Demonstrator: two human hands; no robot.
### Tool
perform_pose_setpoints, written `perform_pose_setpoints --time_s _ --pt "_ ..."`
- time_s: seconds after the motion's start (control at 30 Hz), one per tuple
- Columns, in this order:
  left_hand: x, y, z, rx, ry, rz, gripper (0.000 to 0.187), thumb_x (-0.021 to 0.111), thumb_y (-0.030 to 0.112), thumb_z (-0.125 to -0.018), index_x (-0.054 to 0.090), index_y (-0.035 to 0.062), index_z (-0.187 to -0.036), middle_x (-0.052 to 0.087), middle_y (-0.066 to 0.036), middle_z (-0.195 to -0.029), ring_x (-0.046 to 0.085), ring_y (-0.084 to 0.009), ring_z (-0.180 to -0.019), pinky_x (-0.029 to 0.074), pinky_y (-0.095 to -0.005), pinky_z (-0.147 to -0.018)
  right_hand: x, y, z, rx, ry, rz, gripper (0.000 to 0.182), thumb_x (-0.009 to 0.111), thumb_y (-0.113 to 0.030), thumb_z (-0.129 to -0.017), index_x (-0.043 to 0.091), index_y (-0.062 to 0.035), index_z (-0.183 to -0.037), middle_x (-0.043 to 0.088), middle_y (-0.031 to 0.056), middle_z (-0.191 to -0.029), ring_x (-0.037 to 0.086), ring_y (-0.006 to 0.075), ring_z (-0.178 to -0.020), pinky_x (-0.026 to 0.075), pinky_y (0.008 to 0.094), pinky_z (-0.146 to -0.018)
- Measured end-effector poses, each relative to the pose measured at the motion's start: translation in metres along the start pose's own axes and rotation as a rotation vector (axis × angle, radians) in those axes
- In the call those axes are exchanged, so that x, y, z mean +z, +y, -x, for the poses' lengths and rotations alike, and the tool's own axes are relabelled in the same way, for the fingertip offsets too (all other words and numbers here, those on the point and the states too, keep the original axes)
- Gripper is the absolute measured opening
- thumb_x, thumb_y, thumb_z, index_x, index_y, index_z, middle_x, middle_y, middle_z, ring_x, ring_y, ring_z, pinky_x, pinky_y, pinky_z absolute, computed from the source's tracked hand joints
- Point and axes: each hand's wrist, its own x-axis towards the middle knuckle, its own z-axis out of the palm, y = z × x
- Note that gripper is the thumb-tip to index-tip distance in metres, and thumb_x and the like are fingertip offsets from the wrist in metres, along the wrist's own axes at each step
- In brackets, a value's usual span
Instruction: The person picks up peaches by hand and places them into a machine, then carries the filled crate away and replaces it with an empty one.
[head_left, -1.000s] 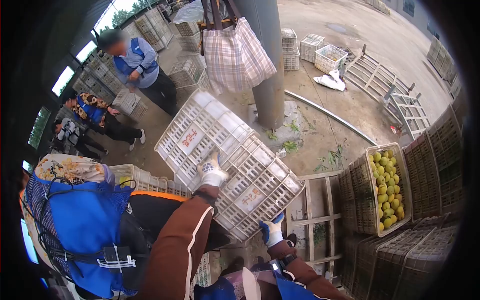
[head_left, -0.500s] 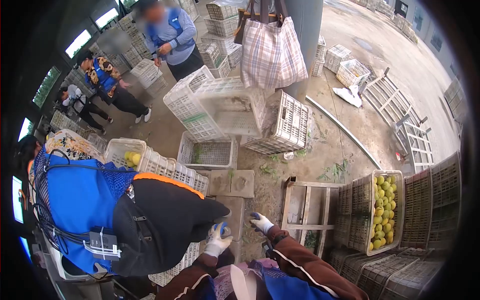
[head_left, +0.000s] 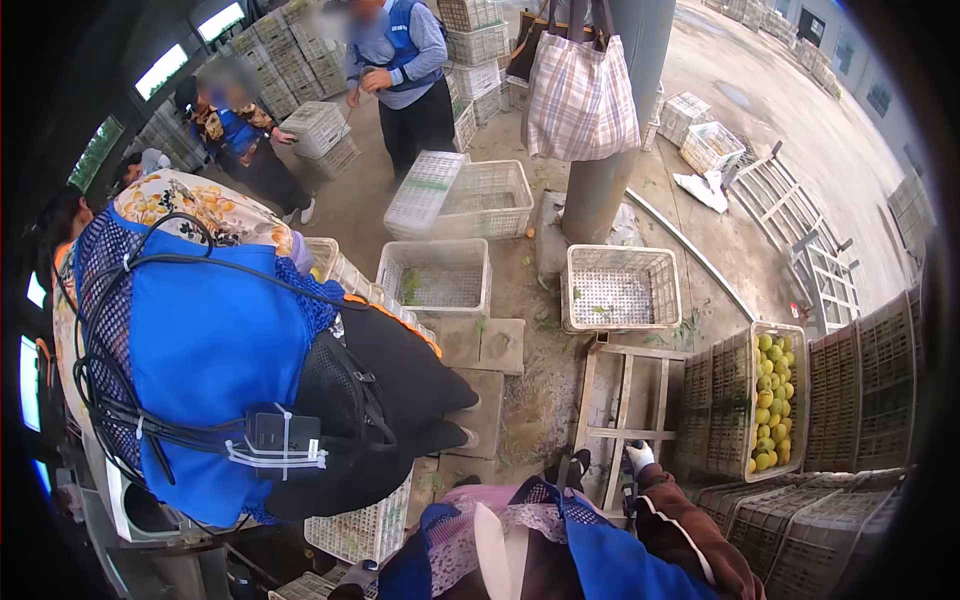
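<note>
Two white empty crates sit on the ground beside the grey pillar (head_left: 610,150): one crate (head_left: 620,288) right at its base, another (head_left: 436,277) further left of it. A third crate (head_left: 462,198) lies tilted behind those, also left of the pillar. Right hand (head_left: 640,457) (white work glove) is low in view, well in front of the pillar, just over the wooden pallet frame (head_left: 625,410); fingers look loosely curled, holding nothing. Left hand not visible, so fingers: cannot tell. Crate of yellow-green fruit (head_left: 775,400) stands right of the pallet. Plaid bag (head_left: 580,95) hangs on the pillar. Co-worker in blue vest (head_left: 200,340) bends over close at left.
</note>
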Motion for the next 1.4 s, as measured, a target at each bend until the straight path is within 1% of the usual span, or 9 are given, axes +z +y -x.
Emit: perform_pose_setpoints --time_s 0.23,0.33,0.53,0.7,0.87,1.0,1.1,1.2,1.4 --pt "-0.066 0.002 -0.016 0.181 -0.036 0.092 0.049 0.072 0.040 -0.072 0.064 0.0091 -0.109 0.068 -0.013 -0.101 0.064 -0.0274 -0.096 0.049 -0.0382 -0.083 0.158 0.245 0.005 -0.014 -0.048 -0.195 0.027 0.064 -0.019 -0.083 0.058 -0.0110 -0.108 0.062 0.0063 -0.079 0.062 0.0214 -0.063 0.050 0.0386 -0.051" --pt "-0.091 0.032 -0.009 0.301 -0.048 0.098 0.047 0.070 0.040 -0.073 0.065 0.0095 -0.108 0.068 -0.014 -0.102 0.063 -0.0284 -0.097 0.049 -0.0386 -0.083 0.189 0.175 0.153 -0.023 -0.186 0.038 0.049 0.068 -0.025 -0.078 0.056 -0.0021 -0.120 0.065 0.0139 -0.111 0.062 0.0251 -0.102 0.048 0.0326 -0.090" --pt "-0.124 0.042 -0.012 0.490 -0.096 -0.071 0.045 0.067 0.041 -0.075 0.065 0.0103 -0.107 0.067 -0.014 -0.104 0.062 -0.0303 -0.100 0.048 -0.0393 -0.084 0.176 0.171 0.274 -0.121 0.004 0.103 0.055 0.067 -0.029 -0.077 0.055 -0.0065 -0.126 0.060 0.0181 -0.122 0.054 0.0310 -0.119 0.041 0.0346 -0.100" --pt "-0.145 0.012 -0.047 0.521 -0.112 -0.407 0.043 0.065 0.042 -0.077 0.066 0.0110 -0.107 0.066 -0.015 -0.106 0.062 -0.0319 -0.102 0.048 -0.0399 -0.085 0.183 0.271 0.322 0.101 0.243 -0.691 0.046 0.061 -0.015 -0.084 0.049 -0.0121 -0.128 0.061 0.0019 -0.088 0.055 0.0129 -0.059 0.044 0.0302 -0.045" --pt "-0.129 0.039 -0.090 0.610 -0.095 -0.890 0.042 0.062 0.043 -0.078 0.066 0.0117 -0.106 0.066 -0.016 -0.108 0.061 -0.0335 -0.105 0.047 -0.0405 -0.086 0.239 0.396 0.449 0.176 0.275 -0.821 0.048 0.058 -0.017 -0.089 0.042 -0.0158 -0.134 0.060 0.0074 -0.100 0.060 0.0223 -0.076 0.049 0.0380 -0.057" --pt "-0.068 0.118 -0.022 0.953 0.034 -1.184 0.040 0.056 0.040 -0.080 0.066 0.0110 -0.106 0.064 -0.019 -0.109 0.059 -0.0344 -0.109 0.047 -0.0439 -0.090 0.311 0.516 0.594 0.395 0.486 -0.548 0.051 0.071 -0.020 -0.079 0.054 -0.0011 -0.123 0.065 0.0113 -0.103 0.063 0.0185 -0.081 0.052 0.0344 -0.066" --pt "0.001 0.153 0.065 1.259 -0.239 -0.824 0.018 0.060 0.012 -0.083 0.066 0.0046 -0.098 0.065 -0.009 -0.073 0.061 -0.0182 -0.052 0.049 -0.0339 -0.048 0.403 0.655 0.682 0.618 0.749 -0.533 0.042 0.065 -0.022 -0.082 0.054 -0.0094 -0.121 0.064 0.0109 -0.080 0.060 0.0215 -0.058 0.047 0.0373 -0.047" --pt "0.098 0.178 0.120 1.290 -0.528 -0.895 0.028 0.059 0.008 -0.086 0.059 0.0036 -0.113 0.063 -0.009 -0.078 0.058 -0.0158 -0.053 0.048 -0.0289 -0.047 0.424 0.625 0.795 0.756 1.121 -1.368 0.043 0.065 -0.025 -0.081 0.052 -0.0111 -0.120 0.061 0.0064 -0.079 0.059 0.0191 -0.063 0.046 0.0377 -0.049" --pt "0.277 0.142 0.240 1.423 -1.123 -1.156 0.050 0.061 0.001 -0.085 0.046 0.0009 -0.133 0.059 -0.008 -0.108 0.057 -0.0126 -0.091 0.047 -0.0257 -0.083 0.534 0.523 0.848 0.545 1.890 -1.828 0.041 0.059 -0.018 -0.090 0.046 -0.0154 -0.128 0.058 0.0012 -0.088 0.056 0.0153 -0.065 0.045 0.0295 -0.052"
